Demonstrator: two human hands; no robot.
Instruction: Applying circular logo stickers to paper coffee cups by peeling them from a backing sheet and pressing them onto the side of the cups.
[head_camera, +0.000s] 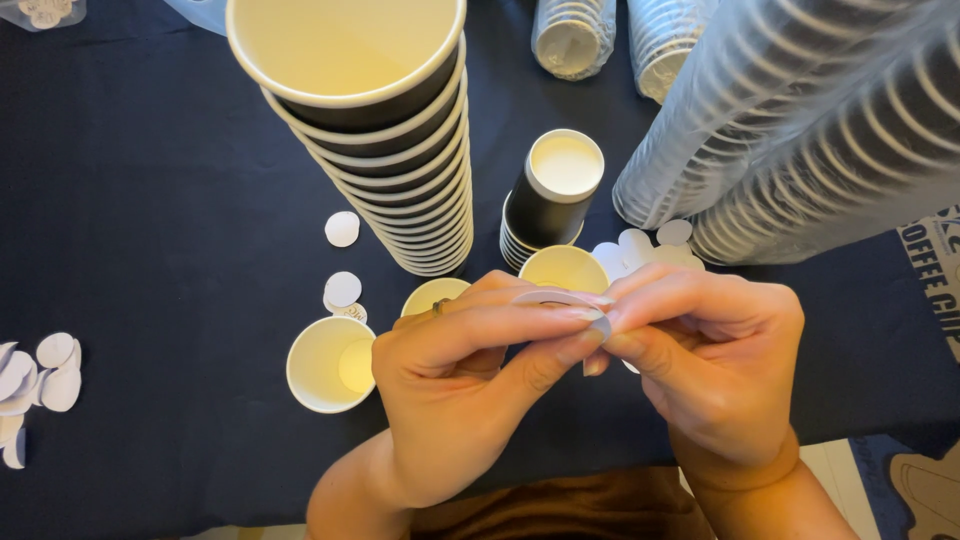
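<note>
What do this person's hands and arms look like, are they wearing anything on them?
Both are bare: no gloves and no sleeves on either forearm. The left hand has a small ring on one finger; its detail is too small to make out. The right hand shows no ring or band. The fingernails look long and pale.

A single head-worn camera looks steeply down from just above the worktop (150, 180), close over both hands; the tall paper-cup stack (370, 130) beyond the grip rises almost to the lens
</note>
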